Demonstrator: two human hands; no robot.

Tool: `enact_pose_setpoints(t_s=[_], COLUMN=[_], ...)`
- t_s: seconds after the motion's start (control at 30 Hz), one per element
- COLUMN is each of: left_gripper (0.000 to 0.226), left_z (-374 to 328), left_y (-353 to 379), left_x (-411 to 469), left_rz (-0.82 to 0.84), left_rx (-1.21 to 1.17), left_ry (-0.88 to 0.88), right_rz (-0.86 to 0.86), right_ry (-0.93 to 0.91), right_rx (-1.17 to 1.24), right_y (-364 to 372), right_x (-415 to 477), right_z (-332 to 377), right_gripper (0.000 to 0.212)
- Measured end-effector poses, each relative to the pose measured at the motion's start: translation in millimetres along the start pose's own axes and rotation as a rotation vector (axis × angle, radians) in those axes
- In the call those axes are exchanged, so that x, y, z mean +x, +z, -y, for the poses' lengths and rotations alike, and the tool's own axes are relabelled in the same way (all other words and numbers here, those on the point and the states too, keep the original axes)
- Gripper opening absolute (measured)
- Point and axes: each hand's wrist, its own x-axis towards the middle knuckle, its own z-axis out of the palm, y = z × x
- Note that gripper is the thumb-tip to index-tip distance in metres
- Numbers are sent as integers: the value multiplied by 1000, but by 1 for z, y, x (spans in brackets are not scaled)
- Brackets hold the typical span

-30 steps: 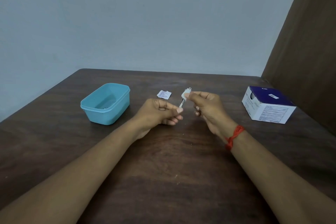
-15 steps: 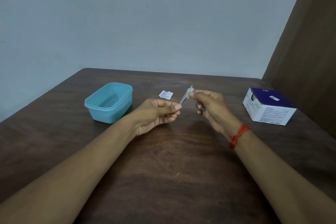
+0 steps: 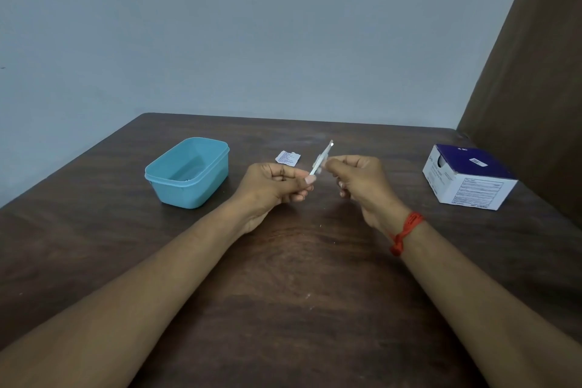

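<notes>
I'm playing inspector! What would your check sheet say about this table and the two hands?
Surface: dark wooden table, a few pale specks.
Job's things: thin stick, held above the table, tilted; too small to tell what it is.
Clutter: blue tub left; small white packet behind the hands; white and purple box right.
Hands: left hand pinches the stick's lower end; right hand pinches its middle; red thread on the right wrist.
Cables: nothing seen.
Surroundings: grey-blue wall behind; brown panel at right.
</notes>
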Motion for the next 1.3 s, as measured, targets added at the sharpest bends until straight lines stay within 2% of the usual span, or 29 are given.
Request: enact_pose_setpoints(t_s=[0.13,0.27,0.47,0.87,1.1,1.3], left_gripper=[25,17,14,15,13,12], left_z=[0,1,1,0,-1,0], left_y=[1,2,3,5,6,6], left_x=[-1,0,-2,-3,-4,-5], left_rz=[-43,-67,-47,-91,-71,-74], left_rx=[9,58,45,27,42,40], left_ry=[23,19,9,8,-6,7], right_rz=[32,5,-66,26,-76,35], right_ry=[18,35,40,42,20,90], right_rx=[-12,51,99,-5,88,59], right_y=[4,2,-1,7,3,4], right_x=[-1,2,3,-2,1,0], right_z=[-2,-1,-1,-6,-2,-6], right_gripper=[11,7,16,13,16,10])
